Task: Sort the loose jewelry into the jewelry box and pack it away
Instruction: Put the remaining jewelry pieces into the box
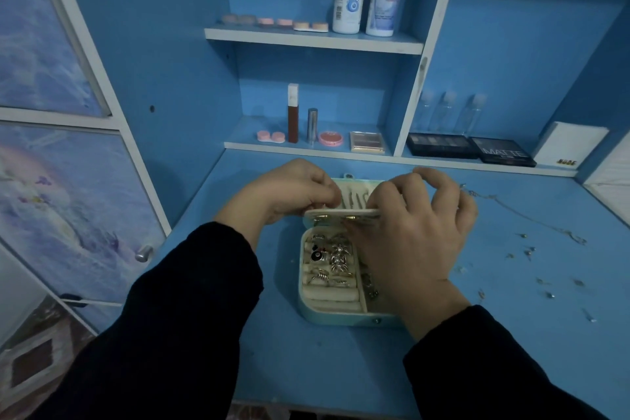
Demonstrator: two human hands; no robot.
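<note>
Pale-green rounded jewelry box lies open on blue desk top, at centre, directly under both hands. Lid tipped back, away from the person.

Left hand: fingers curled, pinching left end of cream padded inner flap at the hinge line. Right hand: fingers curled over right end of the same flap, thumb below it; palm covers right part of the box base. Flap held roughly level between lid and base; gold-coloured snaps visible on its underside.

Contents:
- Lid interior: thin silver chains hanging side by side, partly hidden by flap.
- Base, left section: cream ring rolls holding silver rings, several with figured tops, one with a dark round face.
- Base, narrow right compartment: small metal pieces, type cannot be told.

Outside the box, right of right hand: loose silver chain on desk; small scattered metal pieces nearer the person, well apart from box.
</note>
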